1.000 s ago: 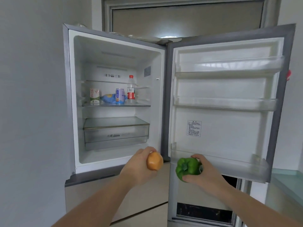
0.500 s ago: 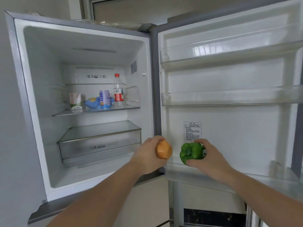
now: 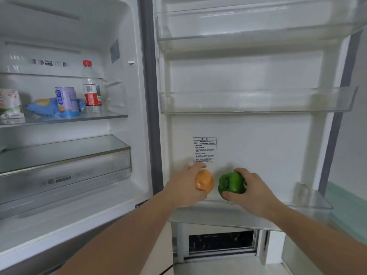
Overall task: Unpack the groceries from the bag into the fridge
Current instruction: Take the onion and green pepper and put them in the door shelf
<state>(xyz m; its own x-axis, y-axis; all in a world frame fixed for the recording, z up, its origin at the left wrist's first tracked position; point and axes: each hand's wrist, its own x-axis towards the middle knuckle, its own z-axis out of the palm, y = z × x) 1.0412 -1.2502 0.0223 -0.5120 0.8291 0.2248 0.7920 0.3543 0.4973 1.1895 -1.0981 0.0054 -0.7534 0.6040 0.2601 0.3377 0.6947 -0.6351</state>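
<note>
Open fridge door (image 3: 258, 135), left hand (image 3: 184, 187) gripping onion (image 3: 205, 182), right hand (image 3: 252, 191) gripping green pepper (image 3: 231, 182) above bottom door shelf (image 3: 309, 201)

A home kitchen, seen from in front of an open household fridge (image 3: 143, 116). The white interior holds a few everyday groceries on a glass shelf (image 3: 65, 119): a red-capped water bottle (image 3: 91, 90), a drinks can (image 3: 66, 101), a blue snack packet (image 3: 42, 107) and a small carton (image 3: 11, 105), with a clear crisper drawer (image 3: 65, 167) below. The swung-open door (image 3: 248, 135) carries transparent plastic bins and a printed warning label (image 3: 204, 150). A person's left hand (image 3: 184, 187) holds an onion (image 3: 205, 182) and the right hand (image 3: 252, 190) a green bell pepper (image 3: 231, 183) at the lowest door bin (image 3: 309, 203). A pale green countertop edge (image 3: 349, 205) shows at far right.
</note>
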